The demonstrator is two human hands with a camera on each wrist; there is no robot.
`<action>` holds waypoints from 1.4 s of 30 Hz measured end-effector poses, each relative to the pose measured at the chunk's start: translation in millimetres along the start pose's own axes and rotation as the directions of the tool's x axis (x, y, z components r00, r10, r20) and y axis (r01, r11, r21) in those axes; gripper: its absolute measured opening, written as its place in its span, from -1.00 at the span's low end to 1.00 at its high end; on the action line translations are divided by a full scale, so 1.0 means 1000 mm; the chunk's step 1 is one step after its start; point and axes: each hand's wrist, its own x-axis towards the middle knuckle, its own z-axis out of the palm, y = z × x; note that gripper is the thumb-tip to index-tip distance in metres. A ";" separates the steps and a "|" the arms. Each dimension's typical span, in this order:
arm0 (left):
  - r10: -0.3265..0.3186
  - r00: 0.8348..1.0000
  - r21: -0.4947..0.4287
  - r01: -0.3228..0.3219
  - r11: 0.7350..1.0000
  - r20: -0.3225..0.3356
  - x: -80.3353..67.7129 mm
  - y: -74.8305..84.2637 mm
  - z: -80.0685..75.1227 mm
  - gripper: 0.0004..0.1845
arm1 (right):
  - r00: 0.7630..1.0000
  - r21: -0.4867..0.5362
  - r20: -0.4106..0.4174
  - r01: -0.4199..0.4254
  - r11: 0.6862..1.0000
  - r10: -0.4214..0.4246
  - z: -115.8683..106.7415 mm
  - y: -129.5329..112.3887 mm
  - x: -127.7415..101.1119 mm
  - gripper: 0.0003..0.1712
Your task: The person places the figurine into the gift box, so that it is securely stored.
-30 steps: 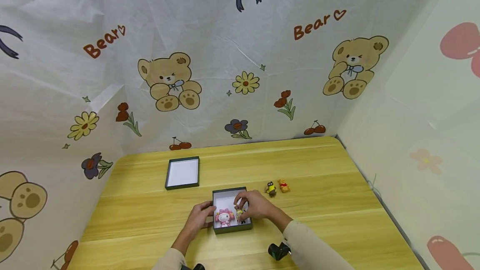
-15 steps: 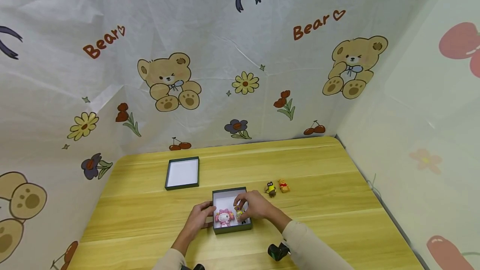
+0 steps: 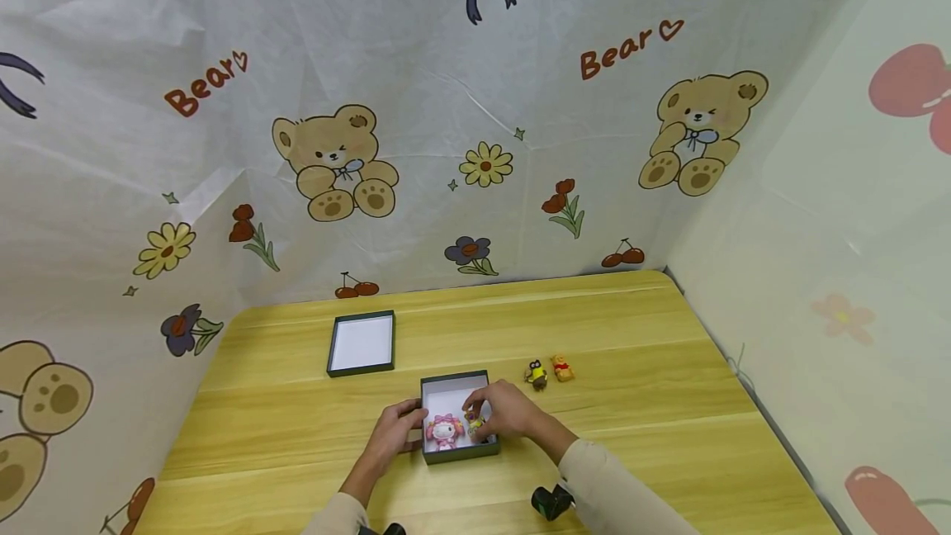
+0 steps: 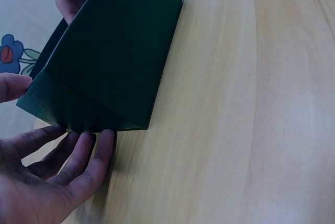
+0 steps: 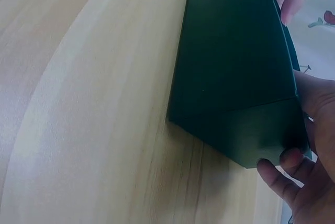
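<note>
Farther back on the wooden table, an open lid with white inside. Two small figures, one dark-and-yellow, one orange, just beside each other. Around, bear-print cloth.

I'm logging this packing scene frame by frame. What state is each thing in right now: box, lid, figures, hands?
Dark green box: open, upright on the table.
Lid: off, lying inside-up, apart from the box.
Pink figure: inside the box.
Small yellow figure: in the box, pinched by the right hand.
Two small figures: loose on the table.
Left hand: fingers against the box's left wall.
</note>
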 end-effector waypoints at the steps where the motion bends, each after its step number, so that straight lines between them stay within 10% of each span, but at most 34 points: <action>1: 0.000 1.000 0.000 0.000 1.000 -0.001 0.000 0.000 0.000 -0.38 | 1.000 -0.011 0.003 -0.005 1.000 0.005 0.000 0.000 0.000 -0.55; 42: -0.003 1.000 0.006 0.003 1.000 -0.007 -0.001 0.000 0.001 -0.42 | 0.997 -0.159 0.074 0.013 0.987 -0.001 -0.005 -0.002 0.002 -0.55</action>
